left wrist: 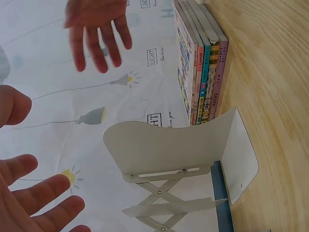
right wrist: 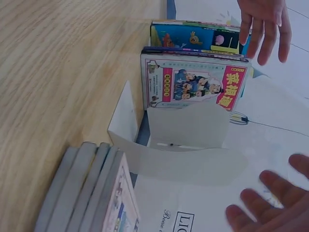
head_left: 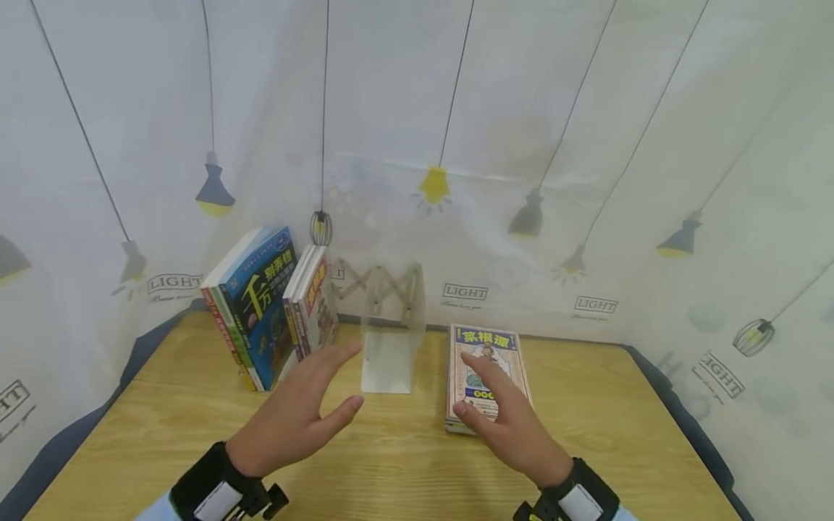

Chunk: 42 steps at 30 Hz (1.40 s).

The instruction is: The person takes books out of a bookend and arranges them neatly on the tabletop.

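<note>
My left hand [head_left: 300, 416] hovers over the wooden table with its fingers spread, holding nothing, in front of the standing books. Its thumb and index finger point toward a white metal bookend [head_left: 387, 365] with a folding lattice. My right hand [head_left: 515, 430] is likewise spread and bare, covering part of a stack of books [head_left: 515, 354] in the head view. Several thin spines of that stack [left wrist: 207, 72] show in the left wrist view. On the left, large blue-covered books [head_left: 260, 297] and smaller pink-covered books [head_left: 316, 304] stand upright beside the bookend.
The light wooden table [head_left: 404, 463] has a dark edge. Close behind it hangs a white curtain [head_left: 495, 108] printed with lamps. The bookend's lattice [left wrist: 159, 192] stretches toward the standing books.
</note>
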Tool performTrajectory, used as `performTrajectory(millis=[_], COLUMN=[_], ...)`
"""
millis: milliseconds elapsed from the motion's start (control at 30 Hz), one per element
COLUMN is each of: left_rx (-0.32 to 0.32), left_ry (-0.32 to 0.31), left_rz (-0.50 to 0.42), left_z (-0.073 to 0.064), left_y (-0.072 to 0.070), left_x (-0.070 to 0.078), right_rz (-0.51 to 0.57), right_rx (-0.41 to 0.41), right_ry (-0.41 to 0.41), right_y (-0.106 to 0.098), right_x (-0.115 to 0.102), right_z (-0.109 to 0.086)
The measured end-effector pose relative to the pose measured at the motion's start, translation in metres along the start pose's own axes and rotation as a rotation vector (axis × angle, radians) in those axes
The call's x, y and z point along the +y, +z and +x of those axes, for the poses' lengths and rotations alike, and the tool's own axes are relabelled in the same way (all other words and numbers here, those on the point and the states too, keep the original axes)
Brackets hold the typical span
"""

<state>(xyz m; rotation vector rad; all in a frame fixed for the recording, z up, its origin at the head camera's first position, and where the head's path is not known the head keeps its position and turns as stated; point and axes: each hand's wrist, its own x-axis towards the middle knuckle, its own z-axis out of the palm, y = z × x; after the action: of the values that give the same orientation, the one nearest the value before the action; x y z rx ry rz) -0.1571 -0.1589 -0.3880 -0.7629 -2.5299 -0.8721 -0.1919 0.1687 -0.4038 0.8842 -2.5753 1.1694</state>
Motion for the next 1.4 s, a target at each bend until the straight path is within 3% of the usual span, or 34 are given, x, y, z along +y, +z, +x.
performTrajectory(millis=[200,867,1100,1300,1400], left_rx=[-0.015,-0.046,0.008,0.130,0.193], left_ry=[0.014,0.005,0.068,0.103,0.133], left_rz=[0.009,-0.013,0.099,0.251,0.372], left_z=[-0.003,0.002,0.027,0.054,0.067], left_y=[0.004,0.002,-0.012,-0.032,-0.037], left_x=[-0.002,-0.008,-0.023,-0.040,-0.050], right_rz=[-0.008,0.016,0.032,0.035,0.037], right_rx=[-0.011,-0.024,-0.035,-0.033,-0.033], right_ry=[-0.115,-0.028,-0.006,-0.003,-0.006], right_y=[-0.004,-0.001,0.002,0.005,0.005], right_x=[-0.005,-0.004,0.002,0.004,0.004], right_z=[0.004,0.001,0.001,-0.001,-0.002])
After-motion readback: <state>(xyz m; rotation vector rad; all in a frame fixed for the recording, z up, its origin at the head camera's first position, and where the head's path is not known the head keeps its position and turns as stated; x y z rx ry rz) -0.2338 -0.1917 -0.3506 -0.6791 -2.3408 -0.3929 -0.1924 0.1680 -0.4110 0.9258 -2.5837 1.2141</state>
